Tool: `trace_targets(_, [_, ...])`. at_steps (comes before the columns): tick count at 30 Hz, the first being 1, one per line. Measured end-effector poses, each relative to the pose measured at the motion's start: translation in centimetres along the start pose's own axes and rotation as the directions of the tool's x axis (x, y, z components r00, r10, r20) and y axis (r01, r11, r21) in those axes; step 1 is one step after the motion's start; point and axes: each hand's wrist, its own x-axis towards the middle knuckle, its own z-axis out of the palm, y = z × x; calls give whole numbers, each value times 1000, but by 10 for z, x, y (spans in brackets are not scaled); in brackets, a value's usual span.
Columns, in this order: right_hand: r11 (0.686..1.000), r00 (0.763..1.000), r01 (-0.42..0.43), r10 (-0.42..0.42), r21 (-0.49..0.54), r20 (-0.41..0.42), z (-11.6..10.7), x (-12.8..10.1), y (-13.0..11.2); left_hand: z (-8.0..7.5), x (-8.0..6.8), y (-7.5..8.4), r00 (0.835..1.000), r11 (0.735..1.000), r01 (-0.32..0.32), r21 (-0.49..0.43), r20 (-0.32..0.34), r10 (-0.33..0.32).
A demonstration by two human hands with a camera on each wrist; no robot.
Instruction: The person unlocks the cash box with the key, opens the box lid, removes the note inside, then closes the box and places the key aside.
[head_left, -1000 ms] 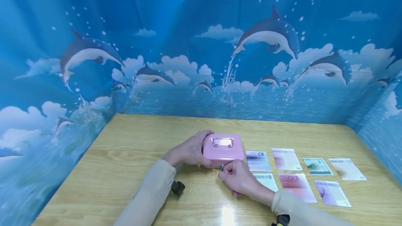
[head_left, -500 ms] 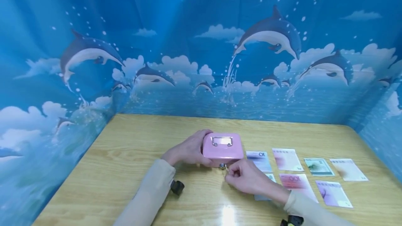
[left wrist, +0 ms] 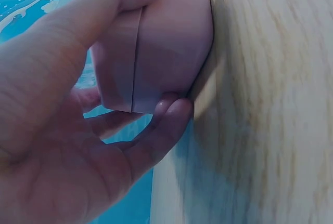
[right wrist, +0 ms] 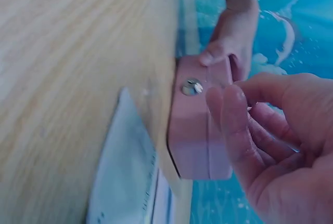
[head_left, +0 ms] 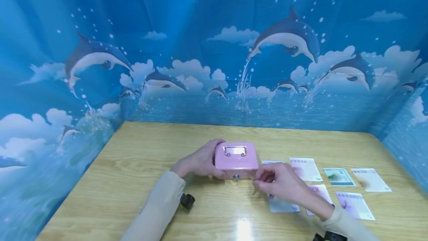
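A pink metal cash box [head_left: 235, 157] with a silver handle on its closed lid sits on the table. My left hand [head_left: 200, 159] grips its left end, thumb on the front and fingers round the back, as the left wrist view shows. The round silver lock [right wrist: 192, 87] is on the box's front face. Just right of the box, my right hand [head_left: 281, 181] pinches a small key [head_left: 255, 191] between thumb and forefinger; the fingertips hide most of it. That hand is apart from the lock and overlaps some banknotes in the head view.
Several paper notes lie in two rows right of the box, among them a green note [head_left: 339, 177], a purple one [head_left: 355, 205] and a pink one [head_left: 321, 198]. A blue dolphin curtain [head_left: 214, 66] borders the wooden table [head_left: 140, 151] at back and sides.
My right hand has drawn away from the lock to the right, taking the key with it and baring the lock. My left hand stays on the box, which has barely moved.
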Motion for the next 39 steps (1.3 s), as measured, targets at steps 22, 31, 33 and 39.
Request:
trace_targets(22, [972,979,-106,65,209,194,23,-3,18,0,-2,-3,1000,1000,1,-32,-1,-1])
trace_targets(31, [995,986,99,-94,-28,137,34,-2,14,1,-14,1,999,999,45,-13,-4,-45])
trace_targets(33, [993,987,107,-100,-49,122,31,-5,14,1,-20,0,999,998,50,-24,-11,-51])
trace_targets(39, [977,987,160,-162,-144,0,12,-20,16,-3,-45,-5,995,998,61,-32,-82,-63])
